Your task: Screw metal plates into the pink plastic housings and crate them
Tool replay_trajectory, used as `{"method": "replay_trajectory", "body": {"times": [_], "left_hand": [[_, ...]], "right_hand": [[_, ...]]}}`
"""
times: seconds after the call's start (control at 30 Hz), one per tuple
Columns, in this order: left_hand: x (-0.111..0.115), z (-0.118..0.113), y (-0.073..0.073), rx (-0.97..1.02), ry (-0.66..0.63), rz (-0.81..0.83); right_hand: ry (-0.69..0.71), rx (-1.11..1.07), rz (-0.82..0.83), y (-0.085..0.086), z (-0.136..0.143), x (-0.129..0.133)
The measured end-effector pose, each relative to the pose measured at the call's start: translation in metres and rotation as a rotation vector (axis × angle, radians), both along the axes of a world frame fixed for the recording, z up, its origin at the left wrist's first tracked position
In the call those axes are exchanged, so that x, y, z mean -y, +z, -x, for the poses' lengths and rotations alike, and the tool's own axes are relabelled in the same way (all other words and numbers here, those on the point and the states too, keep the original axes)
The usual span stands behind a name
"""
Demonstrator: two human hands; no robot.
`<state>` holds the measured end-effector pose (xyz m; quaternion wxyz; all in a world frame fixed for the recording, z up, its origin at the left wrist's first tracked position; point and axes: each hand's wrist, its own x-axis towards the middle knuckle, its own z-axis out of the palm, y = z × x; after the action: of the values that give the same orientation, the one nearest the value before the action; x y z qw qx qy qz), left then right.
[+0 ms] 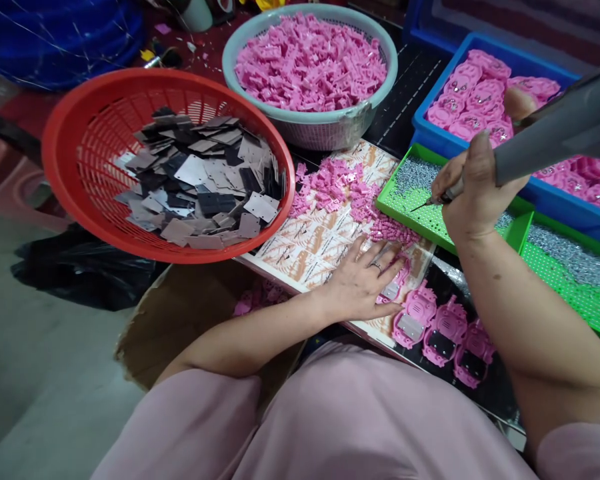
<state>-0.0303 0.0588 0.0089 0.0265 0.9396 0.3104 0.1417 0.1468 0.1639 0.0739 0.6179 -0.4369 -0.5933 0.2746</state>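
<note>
1. My left hand [365, 280] lies palm down, flat, fingers spread and pointing to the right, with a ring on one finger.
2. My left forearm runs in from the lower left, bare, elbow bent near my body, wrist straight.
3. My right hand [473, 193] is raised higher and further right, closed in a fist-like grip with the thumb up on top.
4. Its knuckles face left, the back of the hand toward me.
5. My right forearm comes up from the lower right corner, bare, rising steeply to the wrist.
6. The two hands are apart, right above left.
</note>
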Motion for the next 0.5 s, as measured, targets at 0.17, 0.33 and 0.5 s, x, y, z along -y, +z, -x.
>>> {"method": "replay_trajectory", "body": {"times": [0.17,0.33,0.5], "left_hand": [[0.0,0.0002,-0.002,0.012,0.009,-0.015],[0.0002,-0.0002,-0.0007,-0.002,0.007,-0.007],[-0.0013,0.0002,-0.0014,0.01,0.007,-0.001]], "right_hand": [[-0.059,-0.084,-0.035,-0.0011,0.0056,-0.0029],[-0.076,-0.069,-0.006,0.0012,0.0083,0.0016],[-0.093,-0.121,-0.025,0.0086,0.0067,0.0001]]}}
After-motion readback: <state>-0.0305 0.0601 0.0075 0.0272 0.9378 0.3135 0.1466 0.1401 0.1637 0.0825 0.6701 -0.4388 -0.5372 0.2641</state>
